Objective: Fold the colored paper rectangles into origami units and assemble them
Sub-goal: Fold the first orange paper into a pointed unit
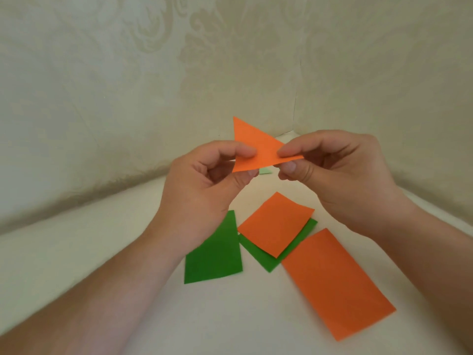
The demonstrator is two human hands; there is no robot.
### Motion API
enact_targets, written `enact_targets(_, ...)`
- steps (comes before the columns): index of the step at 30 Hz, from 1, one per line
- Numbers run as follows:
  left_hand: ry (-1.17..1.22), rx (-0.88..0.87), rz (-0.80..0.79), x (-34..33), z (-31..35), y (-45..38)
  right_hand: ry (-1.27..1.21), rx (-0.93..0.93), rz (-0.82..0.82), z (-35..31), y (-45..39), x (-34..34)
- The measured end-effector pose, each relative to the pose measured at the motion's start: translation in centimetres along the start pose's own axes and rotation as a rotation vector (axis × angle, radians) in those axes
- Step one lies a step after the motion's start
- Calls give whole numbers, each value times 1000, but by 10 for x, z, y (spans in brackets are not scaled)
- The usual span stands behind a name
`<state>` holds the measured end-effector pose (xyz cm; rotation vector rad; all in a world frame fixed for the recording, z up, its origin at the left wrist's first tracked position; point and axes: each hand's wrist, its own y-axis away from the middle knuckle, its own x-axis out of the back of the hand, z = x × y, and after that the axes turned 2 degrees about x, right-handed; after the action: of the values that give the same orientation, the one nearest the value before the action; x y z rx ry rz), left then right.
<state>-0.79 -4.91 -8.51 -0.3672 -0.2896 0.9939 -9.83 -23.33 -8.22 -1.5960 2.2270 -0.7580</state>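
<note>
Head view, looking forward and down. Both hands are raised above a pale cloth-covered surface [76, 252] and share one folded orange piece [256, 152], a pointed, triangular shape held in the air near the centre of the view.

The left hand [204, 185] pinches the piece at its 8 o'clock corner, thumb beneath and curled fingers on top. The right hand [340, 172] pinches the 3 o'clock tip in the same way, thumb under the paper, forefinger pressed on it. The sharpest point of the piece stands toward 11 o'clock. Whether the fold is single or layered cannot be told.

Below the hands, on the surface, lie four flat sheets:
- a green sheet [215, 257] at 7 o'clock from the held piece, partly hidden by the left wrist;
- a small orange sheet [275, 224] at 6 o'clock, resting on top of
- a second green sheet [266, 257], which shows only along the orange sheet's lower and right edges;
- a long orange rectangle [337, 285] at 5 o'clock, just beside the second green sheet and lying diagonally.

A pale green scrap [265, 171] peeps out behind the held piece, between the two thumbs; its form is too small to tell. A patterned cream fabric backdrop [230, 60] rises behind the surface.
</note>
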Motion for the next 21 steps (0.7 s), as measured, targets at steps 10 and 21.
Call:
enact_targets(10,165,120,56,-7,6,0,-67,-166,74,-2,-1,-5)
enact_targets(21,364,237,90,-8,8,0,-198,-267,98,-4,-1,-10)
